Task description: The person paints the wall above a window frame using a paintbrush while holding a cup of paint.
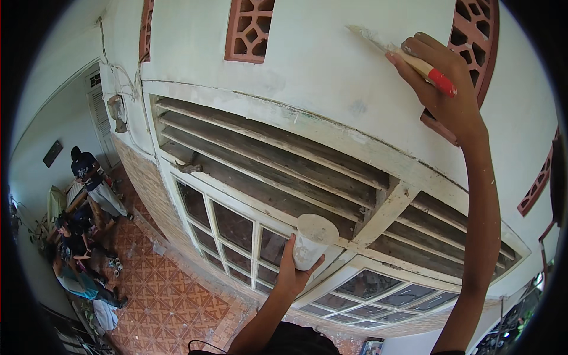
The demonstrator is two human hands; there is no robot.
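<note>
My right hand (445, 80), raised at the upper right, is closed around the wooden handle of a paintbrush (439, 81) with a red end. Its pale, paint-smeared tip points up and left at the white wall (331, 65); whether it touches cannot be told. My left hand (297, 269), lower down in front of the window, grips a white plastic cup (318, 239) from below and the side. Smears of whitish material coat the cup, and its contents are hard to make out.
Slatted wooden vents (266, 157) run above the white-framed windows (234, 234). Reddish lattice vent blocks (249, 29) are set into the wall. An electrical box (117, 113) with loose wires hangs at left. Several people (94, 177) are farther off on the patterned tile floor (171, 296).
</note>
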